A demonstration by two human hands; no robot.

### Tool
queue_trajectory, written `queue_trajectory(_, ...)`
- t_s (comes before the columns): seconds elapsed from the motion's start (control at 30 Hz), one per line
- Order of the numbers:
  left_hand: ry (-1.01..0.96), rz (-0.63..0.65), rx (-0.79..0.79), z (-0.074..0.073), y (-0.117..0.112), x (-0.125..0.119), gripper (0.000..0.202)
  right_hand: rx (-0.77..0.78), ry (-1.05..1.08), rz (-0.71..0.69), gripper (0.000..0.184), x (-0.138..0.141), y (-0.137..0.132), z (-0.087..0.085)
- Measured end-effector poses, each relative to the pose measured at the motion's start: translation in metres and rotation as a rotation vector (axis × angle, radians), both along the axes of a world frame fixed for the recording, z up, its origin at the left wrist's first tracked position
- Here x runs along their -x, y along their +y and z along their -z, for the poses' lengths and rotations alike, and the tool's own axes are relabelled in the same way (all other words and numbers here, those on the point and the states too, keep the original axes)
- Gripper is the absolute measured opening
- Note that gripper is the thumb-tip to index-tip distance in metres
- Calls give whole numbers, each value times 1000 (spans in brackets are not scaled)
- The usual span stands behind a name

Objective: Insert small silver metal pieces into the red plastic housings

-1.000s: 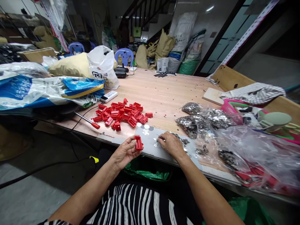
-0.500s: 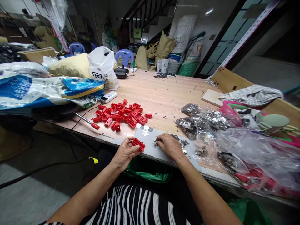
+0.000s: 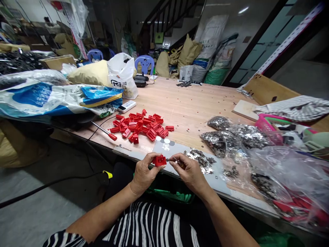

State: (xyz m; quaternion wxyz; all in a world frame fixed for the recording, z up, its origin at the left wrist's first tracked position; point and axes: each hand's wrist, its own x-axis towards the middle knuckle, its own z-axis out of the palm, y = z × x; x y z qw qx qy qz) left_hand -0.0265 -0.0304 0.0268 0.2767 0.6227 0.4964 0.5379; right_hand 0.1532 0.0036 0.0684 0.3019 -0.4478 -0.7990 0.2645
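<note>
My left hand (image 3: 147, 171) pinches a small red plastic housing (image 3: 159, 160), box-shaped with an open hollow side, just above the table's front edge. Close to its right side, my right hand (image 3: 189, 171) is closed with thumb and forefinger on a small dark metal piece (image 3: 168, 160), which meets or nearly meets the housing. A thin tool with a brownish handle (image 3: 181, 164) also lies in the right hand, partly hidden by the fingers. Loose flat metal parts (image 3: 202, 159) are spread on a grey sheet (image 3: 177, 150) behind the right hand. A heap of red housings (image 3: 140, 126) lies further left.
Clear bags of metal parts (image 3: 218, 139) crowd the right side, near a pink basket (image 3: 267, 121). A red-tipped metal lever (image 3: 111, 136) sticks out at left by a white device (image 3: 127, 106). Blue-white sacking (image 3: 51, 99) covers the far left. A green bag (image 3: 177, 196) hangs below the edge.
My right hand has come up from the metal parts to the red housing with a small piece in its fingertips. My left hand has turned the housing. The view has shifted left.
</note>
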Motion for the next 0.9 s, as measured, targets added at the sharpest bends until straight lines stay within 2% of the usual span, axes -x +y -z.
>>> queue_trajectory(0.1, 149, -21, -114, -2, 0, 0, 34, -90, 11, -54, 7, 5, -2, 2)
queue_trajectory(0.3, 232, -25, -254, -2, -2, -3, 33, -144, 28, -111, 12, 10, -2, 11)
queue_trajectory(0.47, 155, -81, -211, 3, -4, -5, 36, 6, 176, -84, 15, 12, -6, 16)
queue_trajectory(0.6, 104, -76, -166, 5, -6, -5, 35, 152, 235, -74, 18, 4, -7, 16)
queue_trajectory(0.77, 151, -74, -231, 2, -5, -6, 36, 297, 279, 43, 18, -2, -5, 14)
queue_trajectory(0.9, 173, -36, -283, -2, -7, -8, 33, 358, 316, -1, 19, 0, -2, 18)
